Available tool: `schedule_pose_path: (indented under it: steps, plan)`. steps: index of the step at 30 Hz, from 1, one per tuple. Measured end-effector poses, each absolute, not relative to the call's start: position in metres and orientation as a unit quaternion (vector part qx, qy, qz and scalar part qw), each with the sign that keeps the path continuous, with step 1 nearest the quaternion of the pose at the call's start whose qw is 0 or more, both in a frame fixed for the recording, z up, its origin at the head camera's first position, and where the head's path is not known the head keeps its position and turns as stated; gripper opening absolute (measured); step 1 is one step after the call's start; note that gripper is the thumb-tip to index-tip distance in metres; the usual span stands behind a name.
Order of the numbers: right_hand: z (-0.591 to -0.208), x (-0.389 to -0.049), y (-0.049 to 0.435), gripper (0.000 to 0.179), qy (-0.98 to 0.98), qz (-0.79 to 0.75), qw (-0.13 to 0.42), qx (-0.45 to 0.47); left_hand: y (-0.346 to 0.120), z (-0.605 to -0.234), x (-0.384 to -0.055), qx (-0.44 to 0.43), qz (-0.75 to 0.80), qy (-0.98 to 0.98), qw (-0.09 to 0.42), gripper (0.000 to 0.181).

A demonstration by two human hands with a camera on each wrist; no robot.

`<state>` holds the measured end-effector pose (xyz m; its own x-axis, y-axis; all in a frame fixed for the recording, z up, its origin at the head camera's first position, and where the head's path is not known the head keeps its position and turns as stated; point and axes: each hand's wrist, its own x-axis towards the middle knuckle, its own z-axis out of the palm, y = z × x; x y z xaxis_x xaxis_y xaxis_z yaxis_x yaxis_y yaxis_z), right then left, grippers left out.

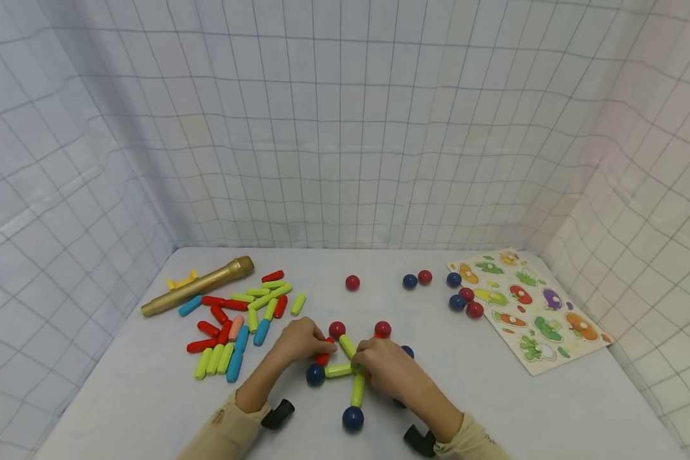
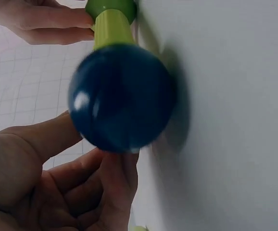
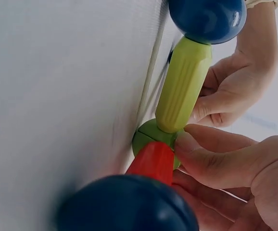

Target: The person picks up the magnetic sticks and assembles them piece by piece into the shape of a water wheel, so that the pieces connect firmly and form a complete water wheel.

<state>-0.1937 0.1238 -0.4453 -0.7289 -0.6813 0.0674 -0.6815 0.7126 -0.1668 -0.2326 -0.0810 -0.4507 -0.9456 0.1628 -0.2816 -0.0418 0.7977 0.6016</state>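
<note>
In the head view my left hand [image 1: 300, 340] pinches a short red rod [image 1: 325, 352] beside a dark blue ball [image 1: 315, 375]. My right hand [image 1: 388, 367] covers the middle of a star-shaped figure of rods and balls lying on the table. The right wrist view shows its thumb and fingers pinching a green ball [image 3: 148, 131] at the hub. A yellow-green rod [image 3: 184, 84] joins that hub to a blue ball [image 3: 208, 19], and a red rod [image 3: 154, 161] leads to another. In the left wrist view a blue ball [image 2: 122, 98] hides the left fingertips.
Loose red, lime and blue rods [image 1: 224, 358] lie left, near a gold toy microphone [image 1: 198, 285]. Several red and blue balls [image 1: 457, 302] sit at the back right beside a vegetable puzzle board [image 1: 537, 319]. Gridded white sheeting [image 1: 368, 160] walls the table.
</note>
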Motion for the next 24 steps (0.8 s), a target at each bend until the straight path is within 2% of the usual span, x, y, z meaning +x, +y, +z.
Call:
schedule_pose_path:
  steps: [9, 14, 17, 21, 24]
  plan:
    - [-0.445, -0.199, 0.123, 0.029, -0.923, 0.074, -0.004, 0.377, -0.083, -0.454, -0.244, 0.039, 0.31, 0.941, 0.131, 0.027]
    - [-0.446, -0.199, 0.127, 0.031, -0.931, 0.075, -0.007, 0.357, -0.106, -0.444, -0.259, 0.044, 0.258, 0.964, 0.05, 0.021]
    - [-0.448, -0.198, 0.13, 0.033, -0.932, 0.088, -0.011, 0.351, -0.124, -0.439, -0.268, 0.067, 0.213, 0.975, 0.015, 0.025]
    - [-0.451, -0.2, 0.133, 0.035, -0.928, 0.097, -0.005, 0.358, -0.138, -0.438, -0.274, 0.112, 0.146, 0.983, 0.021, 0.031]
    - [-0.45, -0.204, 0.133, 0.035, -0.929, 0.082, 0.012, 0.361, -0.142, -0.437, -0.276, 0.133, 0.099, 0.986, 0.017, 0.021]
